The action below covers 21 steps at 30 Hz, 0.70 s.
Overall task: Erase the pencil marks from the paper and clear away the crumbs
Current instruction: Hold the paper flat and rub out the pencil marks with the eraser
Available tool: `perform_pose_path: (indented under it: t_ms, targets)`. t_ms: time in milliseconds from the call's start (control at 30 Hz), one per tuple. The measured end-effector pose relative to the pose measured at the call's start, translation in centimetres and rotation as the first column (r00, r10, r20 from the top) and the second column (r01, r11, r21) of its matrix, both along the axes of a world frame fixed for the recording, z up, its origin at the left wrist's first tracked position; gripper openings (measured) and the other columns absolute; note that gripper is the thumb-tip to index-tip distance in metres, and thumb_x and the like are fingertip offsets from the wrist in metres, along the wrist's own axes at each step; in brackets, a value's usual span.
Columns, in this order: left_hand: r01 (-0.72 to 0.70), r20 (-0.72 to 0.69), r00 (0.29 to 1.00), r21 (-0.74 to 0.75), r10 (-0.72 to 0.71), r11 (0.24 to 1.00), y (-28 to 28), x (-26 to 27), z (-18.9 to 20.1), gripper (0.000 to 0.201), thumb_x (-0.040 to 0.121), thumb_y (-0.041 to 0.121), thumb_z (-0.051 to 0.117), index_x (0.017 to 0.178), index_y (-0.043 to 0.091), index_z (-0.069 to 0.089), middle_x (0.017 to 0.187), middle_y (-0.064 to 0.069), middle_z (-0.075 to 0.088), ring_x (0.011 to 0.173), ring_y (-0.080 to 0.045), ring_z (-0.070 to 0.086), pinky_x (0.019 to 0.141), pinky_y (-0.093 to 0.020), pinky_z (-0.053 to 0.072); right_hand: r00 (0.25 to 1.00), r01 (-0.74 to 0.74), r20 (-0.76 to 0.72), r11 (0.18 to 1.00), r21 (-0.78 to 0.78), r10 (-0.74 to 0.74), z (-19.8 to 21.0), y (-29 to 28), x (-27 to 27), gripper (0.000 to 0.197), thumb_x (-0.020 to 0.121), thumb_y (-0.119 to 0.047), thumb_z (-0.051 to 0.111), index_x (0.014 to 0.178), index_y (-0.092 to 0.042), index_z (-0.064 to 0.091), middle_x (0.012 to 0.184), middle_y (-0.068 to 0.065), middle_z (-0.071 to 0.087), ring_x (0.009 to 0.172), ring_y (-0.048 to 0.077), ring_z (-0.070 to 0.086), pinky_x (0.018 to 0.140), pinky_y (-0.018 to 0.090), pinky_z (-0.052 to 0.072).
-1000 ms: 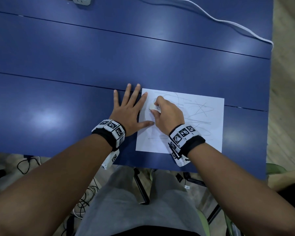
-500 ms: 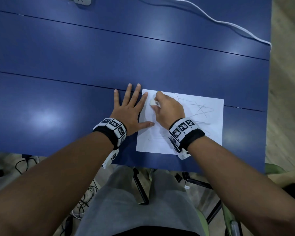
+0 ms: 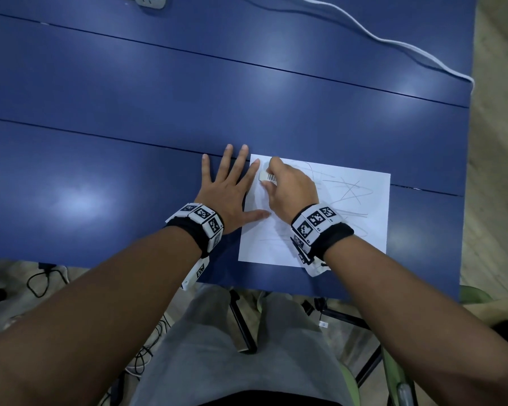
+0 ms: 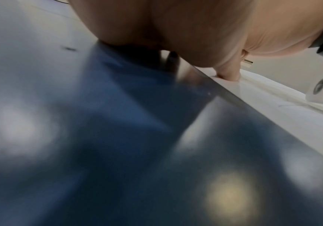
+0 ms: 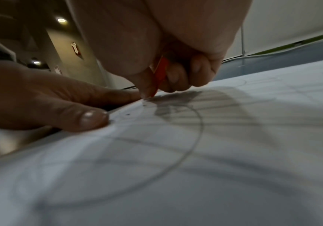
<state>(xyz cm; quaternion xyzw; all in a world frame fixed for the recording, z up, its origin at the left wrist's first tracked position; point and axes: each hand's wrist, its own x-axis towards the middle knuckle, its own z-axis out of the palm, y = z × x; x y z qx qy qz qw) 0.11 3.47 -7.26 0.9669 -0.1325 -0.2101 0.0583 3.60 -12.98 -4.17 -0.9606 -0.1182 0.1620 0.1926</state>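
Note:
A white sheet of paper [image 3: 361, 230] with grey pencil scribbles [image 3: 349, 190] lies near the front edge of the blue table [image 3: 129, 127]. My right hand [image 3: 288, 189] pinches a small eraser [image 3: 268, 177] in a barcode sleeve and presses it onto the paper's far left corner. In the right wrist view the eraser's sleeve [image 5: 159, 73] shows red between thumb and fingers, and tiny dark crumbs [image 5: 127, 113] lie by it on the paper [image 5: 176, 168]. My left hand [image 3: 229, 189] lies flat, fingers spread, with thumb and forefinger on the paper's left edge.
A white cable [image 3: 393, 42] runs across the far right of the table, and a white power strip [image 3: 148, 0] sits at the far edge. The table's right edge is close to the paper. Cables lie on the floor under the table.
My right hand has slid the eraser a little away from me toward the paper's far left corner. The left hand has stayed in place.

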Motion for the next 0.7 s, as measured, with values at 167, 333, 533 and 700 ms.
perform_pose_path:
  t_ms: [167, 333, 533, 700]
  targets:
    - [0.001, -0.009, 1.000, 0.004, -0.001, 1.000, -0.11, 0.08, 0.08, 0.109, 0.081, 0.091, 0.023, 0.160, 0.024, -0.012, 0.164, -0.004, -0.031, 0.150, -0.031, -0.029, 0.116, -0.069, -0.013, 0.999, 0.052, 0.001, 0.999, -0.002, -0.052, 0.18, -0.05, 0.89, 0.018, 0.094, -0.027, 0.056, 0.103, -0.014, 0.046, 0.096, 0.004, 0.065, 0.084, 0.031, 0.059, 0.066, 0.037, 0.046]
    - [0.002, -0.005, 1.000, 0.000, -0.002, 1.000, 0.07, 0.05, -0.08, 0.110, 0.080, 0.092, 0.020, 0.160, 0.024, -0.012, 0.164, -0.003, -0.031, 0.151, -0.031, -0.028, 0.116, -0.070, -0.012, 1.000, -0.003, -0.019, 0.999, -0.034, 0.002, 0.34, -0.01, 0.48, 0.019, 0.095, -0.030, 0.056, 0.104, -0.016, 0.047, 0.094, 0.001, 0.065, 0.084, 0.027, 0.059, 0.065, 0.035, 0.045]
    - [0.004, -0.015, 1.000, 0.005, -0.003, 1.000, 0.04, 0.07, 0.12, 0.110, 0.080, 0.092, 0.018, 0.160, 0.024, -0.012, 0.164, -0.003, -0.031, 0.150, -0.031, -0.029, 0.116, -0.070, -0.011, 1.000, 0.022, -0.014, 1.000, -0.013, -0.022, 0.39, 0.16, 0.30, 0.018, 0.095, -0.028, 0.056, 0.103, -0.015, 0.046, 0.094, 0.002, 0.065, 0.082, 0.027, 0.058, 0.065, 0.034, 0.044]
    - [-0.003, -0.023, 1.000, -0.005, 0.003, 1.000, -0.07, 0.10, 0.15, 0.110, 0.080, 0.092, 0.019, 0.160, 0.024, -0.013, 0.163, -0.003, -0.033, 0.150, -0.030, -0.031, 0.115, -0.069, -0.013, 1.000, 0.020, -0.015, 0.999, -0.033, -0.020, 0.53, -0.30, 0.73, 0.020, 0.096, -0.031, 0.055, 0.106, -0.015, 0.047, 0.099, 0.001, 0.065, 0.086, 0.028, 0.059, 0.067, 0.035, 0.046]
